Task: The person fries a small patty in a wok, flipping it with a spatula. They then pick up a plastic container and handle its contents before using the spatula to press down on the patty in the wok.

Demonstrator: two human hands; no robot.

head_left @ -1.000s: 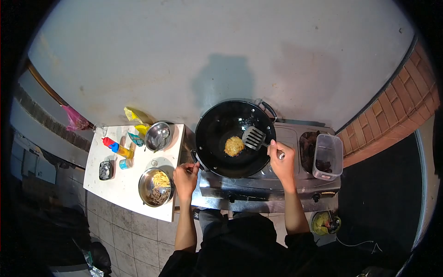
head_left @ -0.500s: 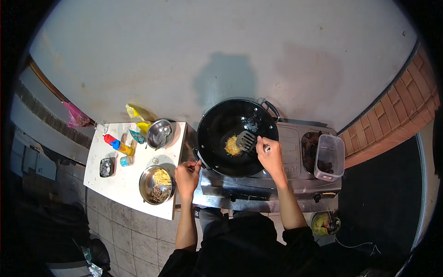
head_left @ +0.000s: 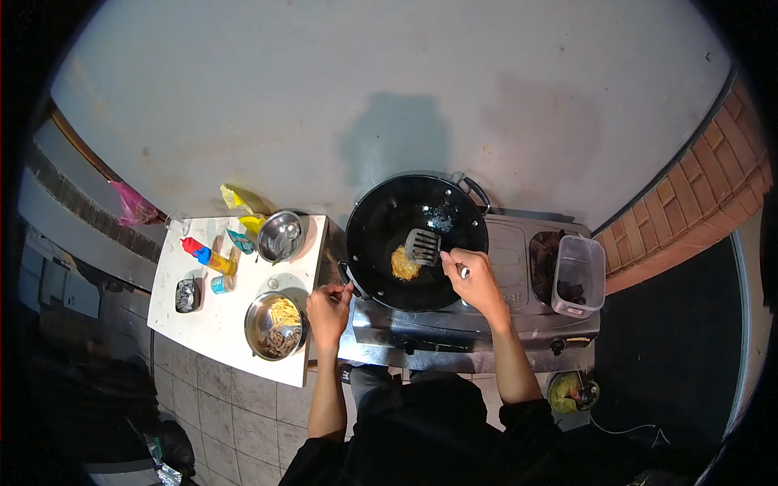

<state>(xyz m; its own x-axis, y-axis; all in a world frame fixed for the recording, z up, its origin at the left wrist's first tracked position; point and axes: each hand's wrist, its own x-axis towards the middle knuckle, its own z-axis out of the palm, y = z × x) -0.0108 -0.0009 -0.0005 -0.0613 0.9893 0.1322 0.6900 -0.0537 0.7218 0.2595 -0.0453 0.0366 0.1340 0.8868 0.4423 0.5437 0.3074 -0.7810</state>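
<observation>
A black wok (head_left: pixel 381 211) sits on the stove, with a small browned, egg-like piece of food (head_left: pixel 405 263) in its bottom. My right hand (head_left: pixel 476 283) is closed round the handle of a slotted spatula (head_left: pixel 423 246). The spatula's dark head lies at the upper right edge of the food, overlapping it in this view. At the wok's lower left side, my left hand (head_left: pixel 327 312) is closed with its fingertips on the looped wok handle (head_left: pixel 352 280).
Left of the stove (head_left: pixel 478 324), a white table (head_left: pixel 211 316) carries a steel bowl of pale strips and brown pieces (head_left: pixel 275 326), another steel bowl (head_left: pixel 281 236), sauce bottles (head_left: pixel 212 257) and a small jar (head_left: pixel 222 283). A clear plastic container (head_left: pixel 579 275) stands at the stove's right end.
The spatula has shifted slightly left and turned, its head now more upright beside the food. My right hand turned with it. The left hand has stayed at the wok handle.
</observation>
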